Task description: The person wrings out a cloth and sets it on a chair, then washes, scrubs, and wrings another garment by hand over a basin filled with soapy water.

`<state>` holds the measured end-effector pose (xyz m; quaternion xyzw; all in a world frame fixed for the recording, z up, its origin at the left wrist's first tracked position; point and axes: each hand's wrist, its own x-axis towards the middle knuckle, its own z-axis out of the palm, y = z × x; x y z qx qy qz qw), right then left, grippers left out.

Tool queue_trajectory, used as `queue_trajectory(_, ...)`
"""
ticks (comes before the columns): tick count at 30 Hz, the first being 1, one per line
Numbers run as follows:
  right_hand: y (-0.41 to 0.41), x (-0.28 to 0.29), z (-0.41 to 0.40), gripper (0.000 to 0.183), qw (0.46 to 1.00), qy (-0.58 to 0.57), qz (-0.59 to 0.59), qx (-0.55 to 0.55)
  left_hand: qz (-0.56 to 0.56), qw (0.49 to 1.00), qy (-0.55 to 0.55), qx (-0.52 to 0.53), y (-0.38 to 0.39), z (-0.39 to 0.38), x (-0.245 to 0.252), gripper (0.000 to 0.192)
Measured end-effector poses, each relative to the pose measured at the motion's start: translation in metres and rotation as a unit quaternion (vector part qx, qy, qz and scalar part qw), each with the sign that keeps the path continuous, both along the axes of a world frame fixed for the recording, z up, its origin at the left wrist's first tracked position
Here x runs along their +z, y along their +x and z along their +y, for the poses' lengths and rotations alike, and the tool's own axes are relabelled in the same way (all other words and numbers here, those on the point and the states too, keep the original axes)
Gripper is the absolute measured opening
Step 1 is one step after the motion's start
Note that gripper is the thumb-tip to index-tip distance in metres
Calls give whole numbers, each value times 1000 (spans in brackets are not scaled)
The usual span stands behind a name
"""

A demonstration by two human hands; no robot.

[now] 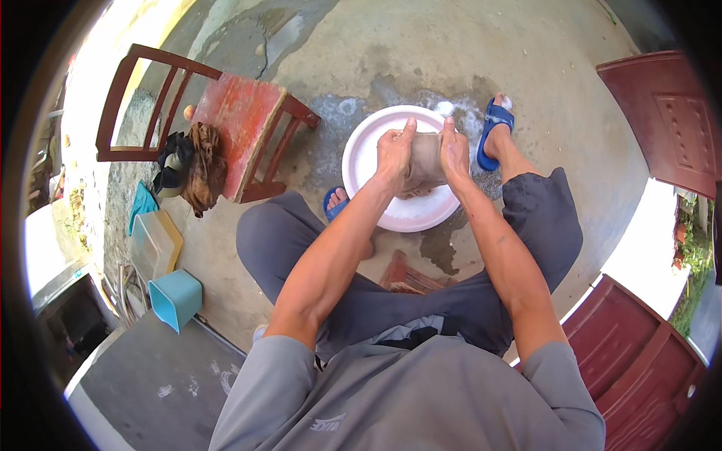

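A round, pale pink plastic basin (360,200) stands on the wet concrete floor between my feet, with white suds inside. Over it, my left hand (395,151) and my right hand (454,147) grip opposite sides of a wet grey-brown cloth (426,158). Both thumbs point up, away from me. The cloth is spread between the hands, and its lower part hangs bunched towards the suds. The fingers are mostly hidden behind the fabric.
To the left stands a red wooden chair (242,113) with brown cloth (204,163) and a dark cap (175,163) at its seat edge. Nearer are a light-blue plastic bin (177,299) and a clear container (151,242). Maroon door panels (626,338) are at right.
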<state>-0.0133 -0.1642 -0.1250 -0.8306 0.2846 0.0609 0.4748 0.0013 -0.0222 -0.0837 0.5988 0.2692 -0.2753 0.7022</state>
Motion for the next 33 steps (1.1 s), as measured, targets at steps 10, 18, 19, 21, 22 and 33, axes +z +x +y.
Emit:
queue_trajectory(10,-56,-121,17,58,1000,17,-5,-20,-80,986,143,-36,-39,6,-157,68)
queue_trajectory(18,-63,-174,9,46,939,-190,270,95,91,908,351,-211,-60,22,-217,58)
queue_trajectory(19,-56,-177,8,45,913,-210,325,128,91,905,357,-214,-61,22,-220,56)
queue_trajectory(21,-38,-180,3,45,886,-231,368,160,83,902,366,-211,-55,23,-225,53)
queue_trajectory(22,-33,-179,-5,44,899,-209,357,143,60,900,379,-208,-52,23,-226,49)
queue_trajectory(33,-51,-43,-14,38,995,97,15,27,34,987,-140,65,-30,7,-131,34)
